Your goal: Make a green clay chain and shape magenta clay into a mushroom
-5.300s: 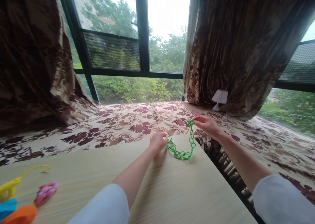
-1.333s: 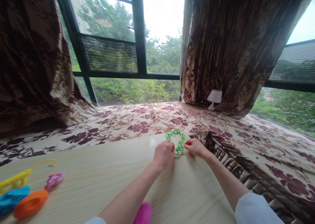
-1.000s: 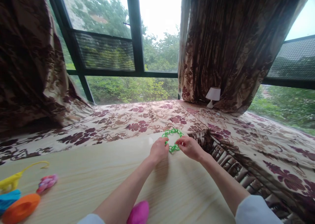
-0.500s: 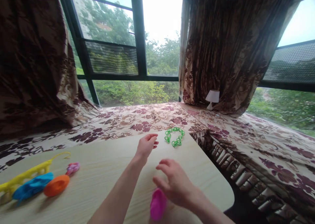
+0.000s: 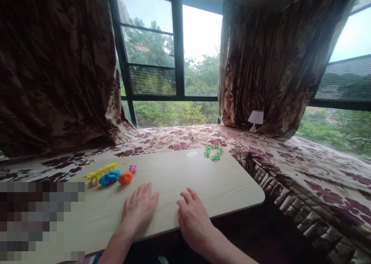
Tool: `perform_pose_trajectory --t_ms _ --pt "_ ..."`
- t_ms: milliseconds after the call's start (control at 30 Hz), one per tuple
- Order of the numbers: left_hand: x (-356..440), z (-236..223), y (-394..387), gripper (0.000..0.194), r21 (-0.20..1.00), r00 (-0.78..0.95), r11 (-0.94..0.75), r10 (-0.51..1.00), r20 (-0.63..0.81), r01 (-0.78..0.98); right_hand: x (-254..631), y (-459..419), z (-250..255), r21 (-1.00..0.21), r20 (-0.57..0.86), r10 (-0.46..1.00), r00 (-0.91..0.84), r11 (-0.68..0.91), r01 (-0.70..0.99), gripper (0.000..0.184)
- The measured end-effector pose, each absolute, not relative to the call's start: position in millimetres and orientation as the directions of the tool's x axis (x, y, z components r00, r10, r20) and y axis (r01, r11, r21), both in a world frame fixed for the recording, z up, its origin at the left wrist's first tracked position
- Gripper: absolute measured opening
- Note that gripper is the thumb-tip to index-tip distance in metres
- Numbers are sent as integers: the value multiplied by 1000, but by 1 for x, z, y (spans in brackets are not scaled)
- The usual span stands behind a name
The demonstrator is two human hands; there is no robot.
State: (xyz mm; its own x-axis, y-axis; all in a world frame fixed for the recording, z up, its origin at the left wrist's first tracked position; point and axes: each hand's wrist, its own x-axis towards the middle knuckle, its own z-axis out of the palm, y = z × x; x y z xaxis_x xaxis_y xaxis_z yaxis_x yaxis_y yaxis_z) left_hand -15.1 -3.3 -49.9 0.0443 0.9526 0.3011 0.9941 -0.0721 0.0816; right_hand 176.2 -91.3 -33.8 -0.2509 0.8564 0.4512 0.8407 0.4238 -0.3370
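My left hand lies palm down on the pale wooden table, its fingers stretched out and a little apart. Near the table's front edge is my right hand, palm down with loosely bent, slightly separated fingers and its thumb hidden. No object shows in either hand; what is under the palms cannot be seen. Beyond my left hand lie an orange rounded soft-looking thing, a crumpled blue one, a small pink patterned piece and a long yellow fringed strip with a thin tail.
A green chain of loops lies curved near the table's far right corner. Behind the table stretches a ledge with flowered cloth, bearing a small white lamp. Patterned curtains hang beside the windows.
The view has drawn back and up. My left hand has come back from near the green chain to lie flat on the table. The magenta thing beside my right hand is no longer visible.
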Motion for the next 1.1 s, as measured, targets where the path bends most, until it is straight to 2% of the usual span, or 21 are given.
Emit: perform_pose_trajectory --t_ms 100,200,333,433,500,633,733,833,967,1100 --pt "-18 -52 -12 54 22 58 -68 953 296 997 153 -68 -29 -323 487 850 -199 387 863 26" --pt "-15 -50 -15 54 39 44 -57 960 276 998 145 -29 -14 -334 474 866 -160 345 877 29" --pt "-14 -49 -17 54 74 29 -52 960 278 996 163 -16 -5 -313 437 856 -276 432 846 24" --pt "-15 -51 -18 53 85 20 -46 959 283 995 179 -50 -16 -272 433 817 -381 521 809 25" --pt "-15 -52 -19 53 93 15 -43 959 285 995 182 -80 -27 -237 489 778 -395 554 798 30" --pt "-15 -52 -23 53 96 20 -50 958 285 994 164 -103 -39 -224 511 805 -303 464 857 34" --pt "-15 -51 -24 53 79 37 -63 957 289 995 136 -78 -33 -214 476 830 -290 430 877 31" --pt "-16 -51 -23 52 83 35 -59 963 267 995 119 -42 -21 -228 459 839 -292 429 874 38" --pt "-15 -51 -22 53 99 23 -49 967 254 994 142 -17 -15 -246 445 821 -357 495 833 34" --pt "-15 -52 -24 53 94 17 -45 961 275 995 193 -40 -20 -262 412 812 -414 541 799 27"
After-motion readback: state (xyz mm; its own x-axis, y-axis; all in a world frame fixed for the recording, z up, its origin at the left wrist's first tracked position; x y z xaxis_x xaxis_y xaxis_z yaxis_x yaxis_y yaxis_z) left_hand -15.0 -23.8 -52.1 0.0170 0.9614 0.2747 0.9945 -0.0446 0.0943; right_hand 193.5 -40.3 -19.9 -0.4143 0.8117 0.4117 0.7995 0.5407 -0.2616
